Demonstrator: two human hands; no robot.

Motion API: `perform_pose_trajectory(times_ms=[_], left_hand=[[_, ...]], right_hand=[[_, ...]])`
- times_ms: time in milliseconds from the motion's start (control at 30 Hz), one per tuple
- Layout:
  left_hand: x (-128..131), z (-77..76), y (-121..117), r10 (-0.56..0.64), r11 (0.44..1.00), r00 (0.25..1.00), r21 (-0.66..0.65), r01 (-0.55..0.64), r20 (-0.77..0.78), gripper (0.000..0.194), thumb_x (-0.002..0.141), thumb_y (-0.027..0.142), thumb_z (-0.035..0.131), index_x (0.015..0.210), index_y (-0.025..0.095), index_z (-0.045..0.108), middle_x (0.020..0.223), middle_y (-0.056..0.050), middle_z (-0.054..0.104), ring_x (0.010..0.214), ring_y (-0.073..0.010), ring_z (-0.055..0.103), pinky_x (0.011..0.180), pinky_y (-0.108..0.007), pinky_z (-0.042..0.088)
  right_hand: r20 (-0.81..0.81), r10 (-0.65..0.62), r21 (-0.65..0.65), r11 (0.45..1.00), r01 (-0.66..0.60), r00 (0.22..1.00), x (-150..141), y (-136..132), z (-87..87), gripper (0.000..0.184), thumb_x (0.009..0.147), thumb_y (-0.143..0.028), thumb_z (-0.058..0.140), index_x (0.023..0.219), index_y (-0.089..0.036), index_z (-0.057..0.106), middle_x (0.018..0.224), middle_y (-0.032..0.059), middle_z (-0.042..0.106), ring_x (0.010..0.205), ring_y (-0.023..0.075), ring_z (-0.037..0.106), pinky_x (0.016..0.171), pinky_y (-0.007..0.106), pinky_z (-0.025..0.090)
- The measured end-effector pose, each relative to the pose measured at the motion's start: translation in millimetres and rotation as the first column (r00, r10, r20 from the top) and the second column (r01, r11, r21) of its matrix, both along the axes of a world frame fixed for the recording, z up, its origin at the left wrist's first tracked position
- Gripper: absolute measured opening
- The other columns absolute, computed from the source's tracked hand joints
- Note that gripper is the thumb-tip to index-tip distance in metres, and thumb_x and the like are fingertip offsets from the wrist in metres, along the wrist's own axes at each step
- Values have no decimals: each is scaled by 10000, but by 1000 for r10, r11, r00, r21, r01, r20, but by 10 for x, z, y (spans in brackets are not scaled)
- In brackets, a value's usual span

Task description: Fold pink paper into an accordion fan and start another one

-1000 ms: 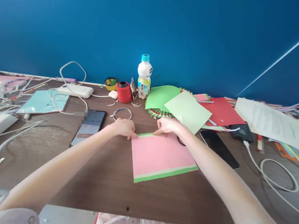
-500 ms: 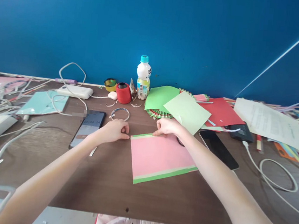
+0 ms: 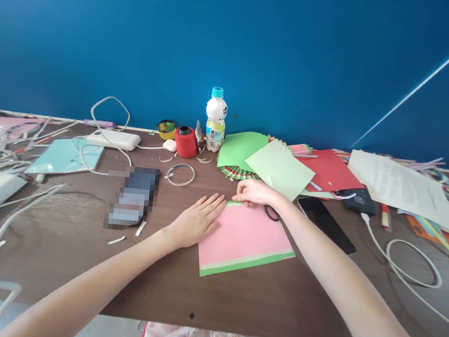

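Note:
A pink sheet of paper [image 3: 250, 234] with green strips along its far and near edges lies flat on the table. My left hand [image 3: 199, 219] rests on its far left corner, palm down, with the fingers stretched out. Over the far edge, my right hand [image 3: 256, 193] is closed, thumb and fingertips pinched together. What is between those fingertips, if anything, is too small to make out. A black scissors handle loop [image 3: 271, 213] shows on the sheet beside my right wrist; the rest of it is hidden.
Behind my hands are a tape ring [image 3: 180, 175], a red roll [image 3: 186, 142], a bottle [image 3: 215, 120] and green paper [image 3: 242, 148]. Phones lie left [image 3: 133, 197] and right [image 3: 326, 223]. White cables [image 3: 412, 282] and paper scraps [image 3: 116, 240] are scattered around.
My left hand has moved right from beside the sheet and flattened onto its far left corner. My right hand stays at the far edge, shifted only slightly.

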State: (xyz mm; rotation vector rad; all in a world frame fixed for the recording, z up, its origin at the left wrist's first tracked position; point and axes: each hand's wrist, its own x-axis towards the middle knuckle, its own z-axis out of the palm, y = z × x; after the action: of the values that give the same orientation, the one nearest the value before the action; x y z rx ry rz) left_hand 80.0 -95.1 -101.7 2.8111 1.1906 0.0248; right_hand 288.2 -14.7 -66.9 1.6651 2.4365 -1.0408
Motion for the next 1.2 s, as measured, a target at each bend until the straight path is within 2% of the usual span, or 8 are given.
perform_pose_trajectory(times_ms=[167,367,533,700,800,1000,1100,1200], left_hand=[[-188,94,19,4,999,999,-46,-6,-34,526,924,343,222,1406,140,172,1469,-78,173,1360,-215,111,1097,-419,144],[-433,198,72,11,999,1000,-52,-12,-23,507,908,241,233,1406,168,173,1462,-56,220,1363,-216,83,1095,-470,88],[-184,117,38,42,999,998,-2,-42,54,506,912,239,206,1402,119,175,1460,-92,215,1361,-203,107,1096,-438,147],[-10,47,24,27,1000,999,-14,-27,29,589,911,421,231,1401,101,171,1463,-114,182,1358,-229,125,1095,-439,151],[-72,97,97,-64,997,998,-34,64,2,564,913,424,228,1408,162,160,1475,-80,158,1363,-226,92,1099,-434,110],[-119,204,287,-264,963,964,46,266,-31,540,889,447,315,1389,262,230,1476,-40,191,1362,-222,116,1099,-435,54],[-118,207,348,-232,960,972,152,234,-36,521,884,411,363,1361,211,303,1452,-62,264,1347,-223,179,1102,-429,62],[-137,246,328,-105,966,994,237,99,11,410,888,284,378,1282,180,415,1385,-83,390,1282,-226,317,1082,-417,155]], right_hand=[[-371,-139,-37,990,135,918,291,-69,-95,147,791,-300,504,747,-160,506,515,-19,564,461,88,514,502,203,406],[-390,-158,-2,985,171,907,521,-131,-165,120,805,-272,455,754,-169,489,535,-14,564,466,98,511,502,215,405],[-385,-156,168,957,235,910,485,-232,-150,112,799,-252,453,784,-172,531,681,7,603,589,118,560,609,250,442],[-319,6,368,922,118,948,375,-373,-227,154,780,-178,479,880,-166,596,898,54,611,735,145,575,751,316,459],[-289,159,499,867,7,944,366,-465,-270,291,787,-127,471,1032,-203,606,1091,69,583,1026,190,530,929,385,392],[-102,351,556,796,-239,931,472,-713,-294,365,850,-137,424,1145,-278,585,1245,39,551,1175,211,450,975,450,349],[-54,335,577,779,-245,941,530,-878,-266,266,841,-227,496,1073,-235,626,1229,58,562,1171,229,449,962,451,351],[-51,352,557,787,-266,935,522,-1054,-234,218,790,-286,581,975,-189,640,1214,77,561,1161,236,450,954,430,354]])
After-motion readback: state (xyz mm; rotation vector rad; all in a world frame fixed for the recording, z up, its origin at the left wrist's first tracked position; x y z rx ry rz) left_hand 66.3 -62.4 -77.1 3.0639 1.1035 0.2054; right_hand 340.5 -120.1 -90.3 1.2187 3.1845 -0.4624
